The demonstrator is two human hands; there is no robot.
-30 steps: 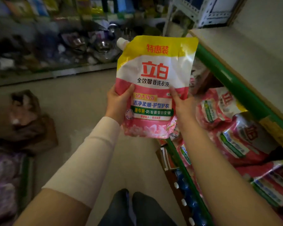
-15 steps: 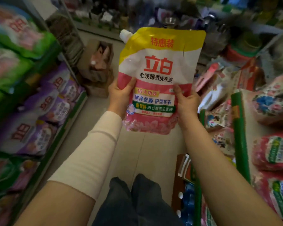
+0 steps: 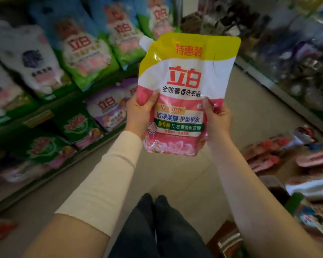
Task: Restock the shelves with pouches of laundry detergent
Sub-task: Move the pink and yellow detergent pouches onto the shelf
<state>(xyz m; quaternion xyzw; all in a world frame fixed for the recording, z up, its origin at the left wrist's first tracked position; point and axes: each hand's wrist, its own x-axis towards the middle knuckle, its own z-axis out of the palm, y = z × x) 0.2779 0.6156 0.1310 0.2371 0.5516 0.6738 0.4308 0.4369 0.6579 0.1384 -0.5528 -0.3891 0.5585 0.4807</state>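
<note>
Below the pouch [image 3: 186, 86], dark trousers [image 3: 157, 229] and a pale, smooth sleeve [image 3: 104, 179] on the left forearm are seen; the right forearm is bare. The pouch is held upright in the air over the aisle floor [image 3: 175, 175], well apart from any shelf; its lower half is pinched from both sides, the grip of the left hand [image 3: 140, 116] being closed with the thumb on the front, and the grip of the right hand [image 3: 217, 120] likewise curled round the opposite edge. The film is glossy, slick and soft, bulging at the flowered base and flat at the yellow top, where a white spout cap [image 3: 145, 42] juts from the left corner; a slip is judged possible, since the film gives under pressure; a seam could be split by a drop onto the hard floor. Left of and beyond the pouch, green-edged shelves [image 3: 50, 107] are packed with plump, blurred bags [image 3: 86, 53]; these could be toppled if the pouch is forced in.
</note>
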